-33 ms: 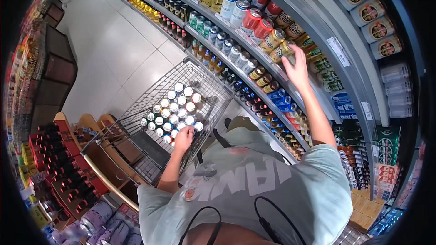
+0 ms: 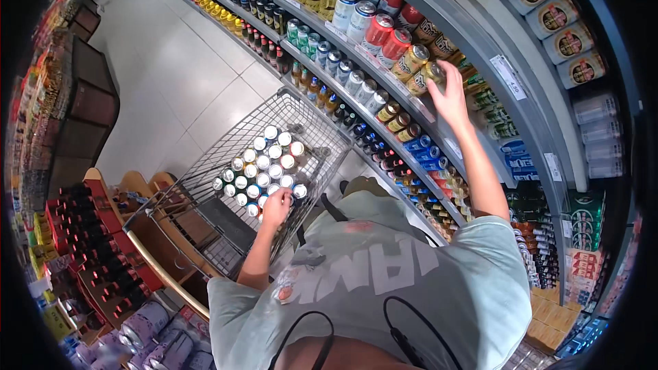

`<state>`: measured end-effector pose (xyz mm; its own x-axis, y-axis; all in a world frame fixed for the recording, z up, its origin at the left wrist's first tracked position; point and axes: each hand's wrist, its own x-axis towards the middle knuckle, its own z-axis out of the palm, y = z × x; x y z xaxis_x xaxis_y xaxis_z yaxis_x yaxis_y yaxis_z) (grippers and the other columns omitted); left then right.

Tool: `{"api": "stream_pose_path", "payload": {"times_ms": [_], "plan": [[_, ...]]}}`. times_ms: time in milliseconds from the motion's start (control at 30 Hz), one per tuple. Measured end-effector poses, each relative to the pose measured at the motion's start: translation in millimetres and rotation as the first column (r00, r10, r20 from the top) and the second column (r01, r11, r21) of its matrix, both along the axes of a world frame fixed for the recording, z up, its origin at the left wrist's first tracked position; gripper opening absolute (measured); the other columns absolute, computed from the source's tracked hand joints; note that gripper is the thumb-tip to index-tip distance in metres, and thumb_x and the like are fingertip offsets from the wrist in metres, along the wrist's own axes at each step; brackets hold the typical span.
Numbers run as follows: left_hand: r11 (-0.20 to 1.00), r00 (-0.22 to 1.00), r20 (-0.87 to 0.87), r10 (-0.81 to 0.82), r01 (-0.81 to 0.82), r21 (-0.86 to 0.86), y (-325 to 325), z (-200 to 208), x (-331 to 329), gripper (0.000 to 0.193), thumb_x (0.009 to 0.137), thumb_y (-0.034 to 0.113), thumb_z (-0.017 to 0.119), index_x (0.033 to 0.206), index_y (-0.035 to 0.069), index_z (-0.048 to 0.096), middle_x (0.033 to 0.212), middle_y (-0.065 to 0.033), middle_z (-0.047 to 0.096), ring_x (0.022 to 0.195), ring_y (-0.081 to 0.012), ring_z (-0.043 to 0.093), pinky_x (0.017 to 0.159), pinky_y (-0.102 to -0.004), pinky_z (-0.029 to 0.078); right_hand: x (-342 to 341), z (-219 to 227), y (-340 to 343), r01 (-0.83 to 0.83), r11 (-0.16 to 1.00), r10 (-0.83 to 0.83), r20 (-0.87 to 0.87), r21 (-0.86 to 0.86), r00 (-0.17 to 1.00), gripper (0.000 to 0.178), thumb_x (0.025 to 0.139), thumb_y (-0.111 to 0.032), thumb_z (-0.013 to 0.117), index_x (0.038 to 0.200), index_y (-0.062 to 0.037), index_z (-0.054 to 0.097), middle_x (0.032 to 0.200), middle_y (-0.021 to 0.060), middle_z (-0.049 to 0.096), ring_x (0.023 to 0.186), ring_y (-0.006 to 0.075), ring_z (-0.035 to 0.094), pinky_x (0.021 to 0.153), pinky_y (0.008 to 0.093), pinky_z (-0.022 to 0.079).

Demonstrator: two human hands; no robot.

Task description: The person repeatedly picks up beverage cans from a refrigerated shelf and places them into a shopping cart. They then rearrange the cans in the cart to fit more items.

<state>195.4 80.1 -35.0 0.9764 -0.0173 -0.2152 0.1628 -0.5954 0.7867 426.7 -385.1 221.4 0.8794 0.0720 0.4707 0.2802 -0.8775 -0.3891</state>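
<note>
Gold shines on the can [image 2: 417,84] at the right hand [image 2: 450,98], whose thumb and fingers close around its top end where it sits at the front of a shelf. The left hand [image 2: 276,209] is low, fingers curled, over the near side of a wire shopping cart [image 2: 223,140], just beside several white-topped cans [image 2: 263,162]; its fingertips are partly hidden, so I cannot tell whether it grips one. Those cans stand close together in the cart, lids up, with a dark flat panel [image 2: 229,223] nearer the handle.

On the shelf with the gold can, red-and-white cans [image 2: 395,46] stand in the same front row, and white-and-blue cans [image 2: 360,19] come after them. The tier below carries silver cans [image 2: 354,81] and blue cans [image 2: 430,153]. Pale floor tiles [image 2: 164,75] stretch beyond the cart, and dark bottles with red caps [image 2: 103,260] fill a display at the lower left.
</note>
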Motion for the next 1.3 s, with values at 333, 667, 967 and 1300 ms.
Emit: {"api": "stream_pose_path", "payload": {"times_ms": [333, 667, 967, 1300], "plan": [[0.94, 0.953, 0.059, 0.298, -0.283, -0.188, -114, 65, 12, 0.018, 0.1, 0.013, 0.059, 0.112, 0.004, 0.069, 0.096, -0.0137, 0.075, 0.088, -0.0261, 0.074, 0.08, -0.0376, 0.056, 128, -66, -63, -0.149, 0.97, 0.165, 0.069, -0.191, 0.984, 0.086, 0.086, -0.049, 0.078, 0.152, -0.0083, 0.042, 0.13, 0.0218, 0.068, 0.126, 0.0369, 0.063, 0.107, 0.0474, 0.048], [0.794, 0.834, -0.183, 0.52, -0.552, -0.255, -220, 68, -99, 0.019, 0.102, 0.013, 0.058, 0.112, 0.003, 0.071, 0.095, -0.013, 0.076, 0.086, -0.0199, 0.075, 0.079, -0.0337, 0.057, 109, -38, -39, -0.062, 0.981, -0.015, -0.385, -0.186, 0.923, 0.066, 0.086, -0.059, 0.073, 0.133, -0.0161, 0.056, 0.121, 0.0174, 0.073, 0.113, 0.0407, 0.069, 0.092, 0.0524, 0.053], [0.92, 0.931, -0.006, 0.365, -0.362, -0.149, -242, 103, -70, 0.022, 0.098, 0.02, 0.06, 0.113, 0.009, 0.072, 0.105, -0.0121, 0.074, 0.091, -0.0298, 0.072, 0.082, -0.0396, 0.056, 81, -34, -53, -0.27, 0.954, 0.295, -0.256, 0.128, 0.92, 0.072, 0.083, -0.025, 0.088, 0.142, 0.0001, 0.056, 0.124, 0.0224, 0.072, 0.116, 0.0316, 0.07, 0.098, 0.04, 0.053], [0.073, 0.907, -0.42, 0.02, -0.42, -0.904, -224, 117, -13, 0.042, 0.11, 0.036, 0.049, 0.135, 0.004, 0.059, 0.131, -0.0118, 0.069, 0.119, -0.025, 0.067, 0.105, -0.0397, 0.051, 9, 40, 11, -0.609, 0.779, 0.601, -0.096, -0.151, 0.793, 0.076, 0.068, -0.028, 0.095, 0.135, -0.0113, 0.065, 0.105, 0.0131, 0.075, 0.09, 0.0315, 0.073, 0.08, 0.0416, 0.058]]}}
